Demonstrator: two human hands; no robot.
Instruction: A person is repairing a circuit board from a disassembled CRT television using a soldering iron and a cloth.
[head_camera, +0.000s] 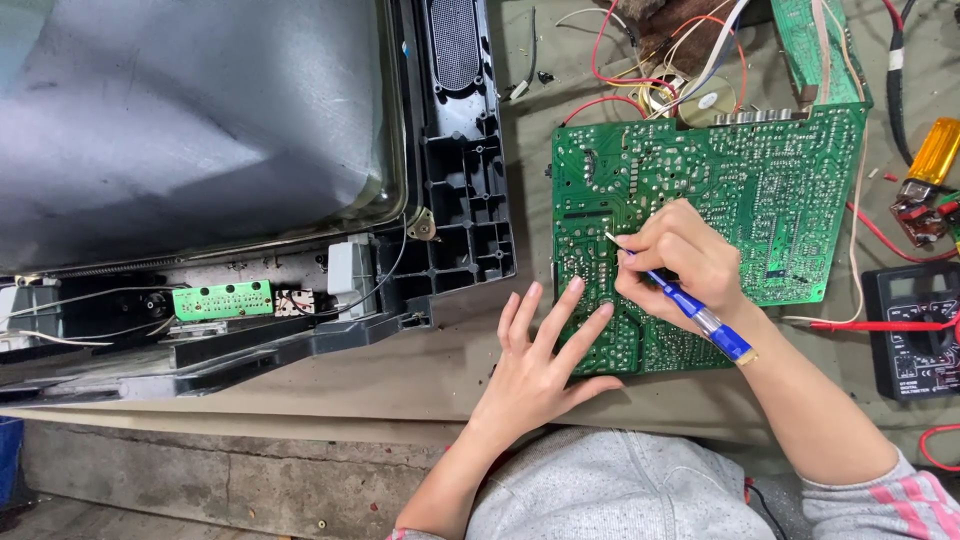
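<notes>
While a large green circuit board (700, 190) lies solder side up on the counter (420, 370), the right hand (675, 262) pinches a blue-handled tool (690, 312) between its fingers, tip touching the board near its left edge. At the board's lower left corner the left hand (540, 360) rests flat, fingers spread. Left of the board sits an opened television set (250, 180); to its right, a black multimeter (915, 330); above it, tangled coloured wires (660, 50).

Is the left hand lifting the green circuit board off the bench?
No: the left hand lies flat with fingers spread on the large green circuit board, which rests on the bench while the right hand holds a blue-handled tool.
</notes>
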